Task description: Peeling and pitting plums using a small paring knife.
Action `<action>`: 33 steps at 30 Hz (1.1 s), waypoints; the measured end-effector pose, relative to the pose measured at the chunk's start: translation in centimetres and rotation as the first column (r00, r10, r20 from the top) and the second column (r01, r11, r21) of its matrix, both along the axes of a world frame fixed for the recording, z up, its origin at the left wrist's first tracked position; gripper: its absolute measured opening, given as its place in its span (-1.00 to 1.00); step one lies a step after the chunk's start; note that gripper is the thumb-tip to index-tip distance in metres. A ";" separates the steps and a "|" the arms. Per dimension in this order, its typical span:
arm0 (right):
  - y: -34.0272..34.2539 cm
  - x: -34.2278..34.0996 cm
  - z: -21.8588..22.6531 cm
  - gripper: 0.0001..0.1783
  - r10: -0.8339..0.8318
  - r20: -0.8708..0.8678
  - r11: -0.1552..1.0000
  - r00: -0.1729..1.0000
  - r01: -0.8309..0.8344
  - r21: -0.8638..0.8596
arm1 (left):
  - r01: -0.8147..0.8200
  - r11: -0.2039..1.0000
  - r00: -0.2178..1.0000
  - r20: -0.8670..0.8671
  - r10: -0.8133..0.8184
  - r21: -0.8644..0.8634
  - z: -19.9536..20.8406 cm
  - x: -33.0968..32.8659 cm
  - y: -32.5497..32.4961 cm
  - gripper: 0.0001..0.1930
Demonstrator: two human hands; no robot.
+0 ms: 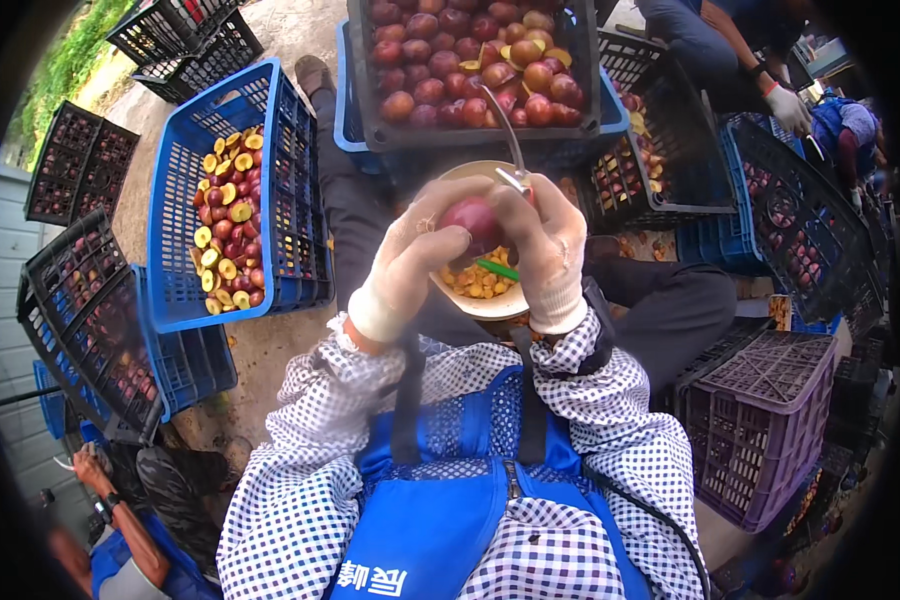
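Observation:
Just above a pale round tub (500, 305), my two gloved hands come together around a dark red plum (470, 222). My left hand (410, 245) is closed on the plum, thumb across its near side. In my right hand (545, 245) is a curved knife (507, 125), its thin hooked blade rising above the fingers. A green piece (497, 269) shows below that palm and looks like the knife's handle end. Orange-yellow fruit bits (478, 284) lie in the tub. Both hands partly hide the plum and the tub's rim.
Directly ahead, a dark crate (370, 137) of whole plums rests on a blue one. At left stands a blue crate (160, 320) of halved plums. More crates sit around, including a purple one (765, 440) at right. Co-workers (130, 520) sit at lower left and upper right.

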State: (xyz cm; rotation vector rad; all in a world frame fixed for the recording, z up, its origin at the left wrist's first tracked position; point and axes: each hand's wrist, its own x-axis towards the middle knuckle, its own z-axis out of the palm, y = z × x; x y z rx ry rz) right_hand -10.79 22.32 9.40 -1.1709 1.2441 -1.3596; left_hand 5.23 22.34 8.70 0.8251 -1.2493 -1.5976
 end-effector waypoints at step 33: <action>-1.9 2.1 -5.1 -0.78 -0.069 -0.134 0.963 0.989 0.031 -0.267 | 0.099 0.867 0.879 -0.451 0.153 0.488 -7.4 3.3 1.2 -0.59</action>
